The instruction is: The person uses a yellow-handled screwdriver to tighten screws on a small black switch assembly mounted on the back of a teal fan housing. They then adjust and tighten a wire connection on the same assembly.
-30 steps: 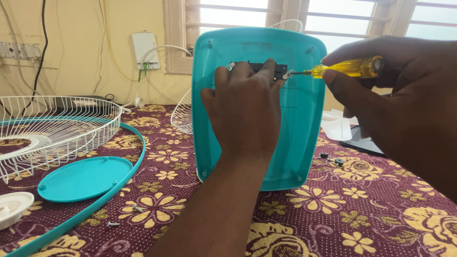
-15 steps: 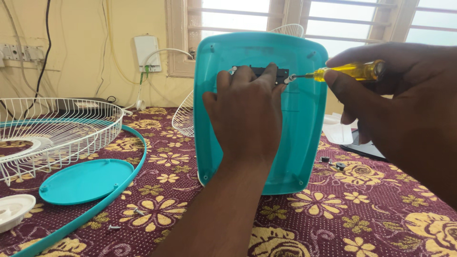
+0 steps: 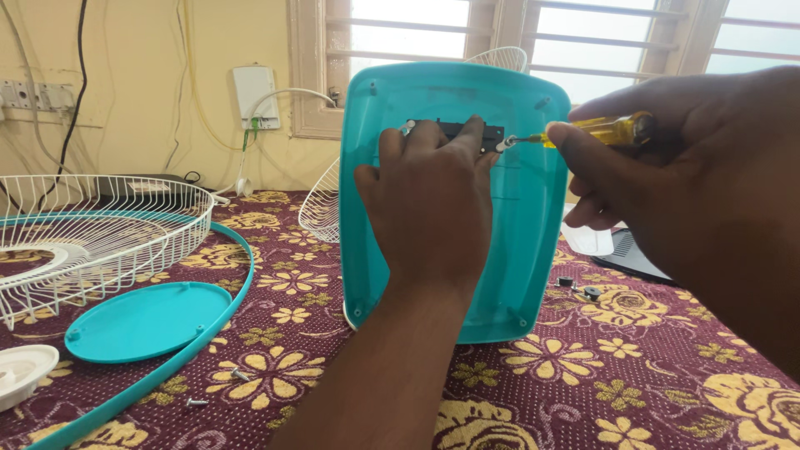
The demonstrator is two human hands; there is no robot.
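Fan teardown, screwdriver on the teal base plate

Going left to right: the white wire fan guard [image 3: 92, 225] with its teal rim and the round teal cover [image 3: 146, 319] lie flat on the table [image 3: 667, 392], parked out of your way, with a couple of loose screws [image 3: 240, 375] just in front. Your left hand [image 3: 429, 200] props the teal panel [image 3: 525, 242] upright near the table's middle, fingers curled shut over the small black part [image 3: 467, 129] at its top edge, I'd guess so it can't slip. Your right hand [image 3: 700, 192] grips the yellow screwdriver [image 3: 600, 130], tip on the part's right end. Compared with half a second ago, barely anything changed; same grip, the view just sits a hair closer.
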